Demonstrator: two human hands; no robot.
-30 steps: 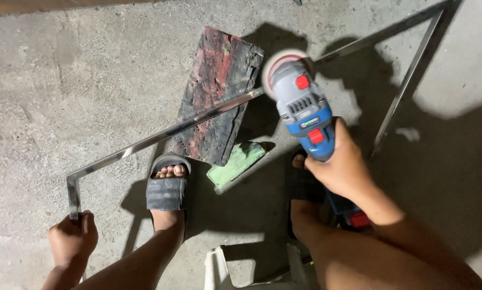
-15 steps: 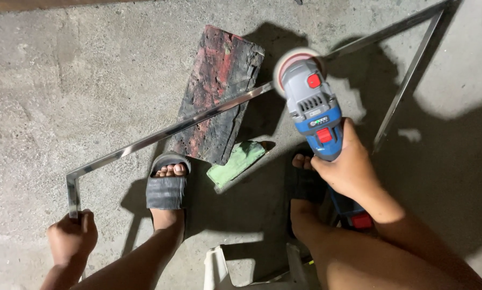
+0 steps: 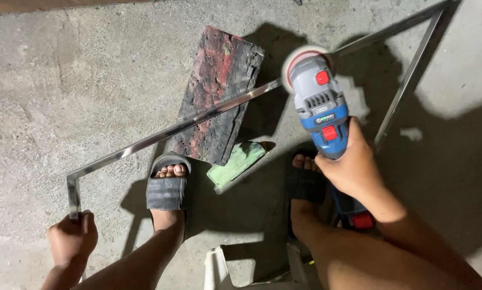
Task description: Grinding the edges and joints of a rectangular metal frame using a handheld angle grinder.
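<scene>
A shiny metal frame [image 3: 144, 140] of thin square tube lies across the concrete floor, resting on a worn red and black wooden block [image 3: 216, 91]. My left hand [image 3: 71, 239] grips the frame's near left end, by its corner. In my right hand [image 3: 351, 166] I hold a blue and grey angle grinder [image 3: 319, 102] with red buttons; its round disc [image 3: 300, 56] sits at the frame's long bar, just right of the block. Both of my feet in dark sandals stand just behind the bar.
A green flat piece [image 3: 235, 164] lies on the floor between my feet, beside the block. The frame's right side [image 3: 407, 80] runs down from the far right corner. A white plastic stool edge [image 3: 219, 271] shows beneath me. Dark shadows cover the floor at right.
The grinder has shifted a little to the right along the frame's bar. My left hand and both feet have stayed where they were.
</scene>
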